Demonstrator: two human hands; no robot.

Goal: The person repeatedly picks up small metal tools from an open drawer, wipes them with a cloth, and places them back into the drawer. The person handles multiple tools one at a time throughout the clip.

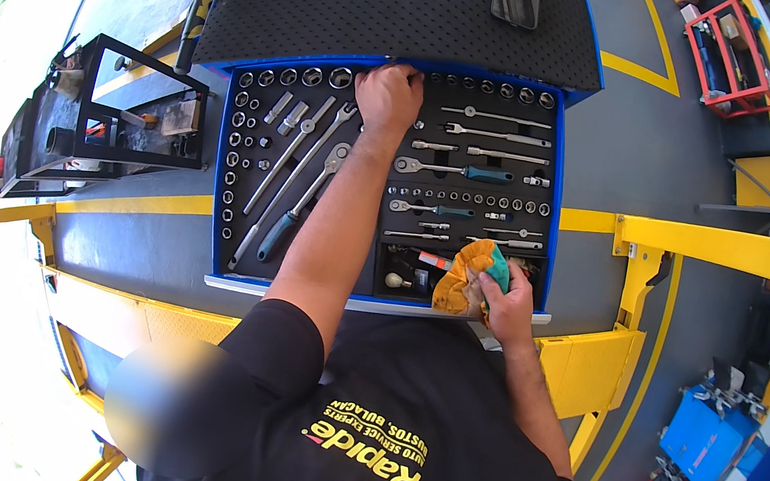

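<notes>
Two hands, well apart: left hand (389,97) curled at the drawer's (561,173) far edge, grip unclear; right hand (509,305), near right, closed on a bunched orange-and-green cloth (467,280) to its left.

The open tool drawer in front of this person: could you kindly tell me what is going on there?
A person has both hands at the drawer. The left hand is at its far edge, fingers curled downward; whether it grips anything is hidden. The right hand holds a bunched orange and green cloth item, possibly a glove, over the near right compartment. Sockets and ratchets lie in the dark insert around them.
</notes>
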